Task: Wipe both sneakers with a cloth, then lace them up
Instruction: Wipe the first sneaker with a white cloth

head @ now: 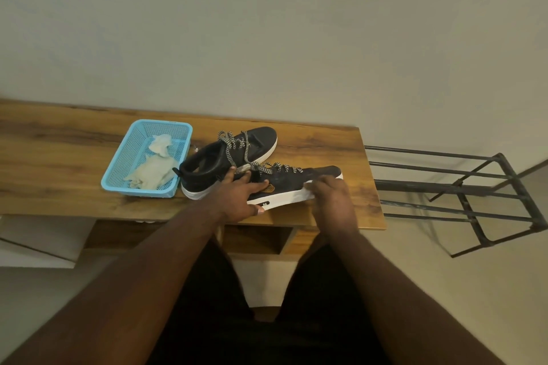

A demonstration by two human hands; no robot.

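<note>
Sneakers side by side on the wooden table (pixel 59 151). We saw the left hand (pixel 241 194) gripping the near sneaker (pixel 292 187) at its heel, fingers spread over the collar, thumb under the sole, presumably to steady it. The right hand (pixel 330 197) pressed a white cloth (pixel 308 187) beneath bunched fingers against the sole edge. The far sneaker (pixel 225 161) lay beyond the left fingertips; spare cloths (pixel 154 169) sat in the blue basket (pixel 118 163).

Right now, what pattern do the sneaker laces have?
The laces are black-and-white checked, seen best in the head view.
</note>
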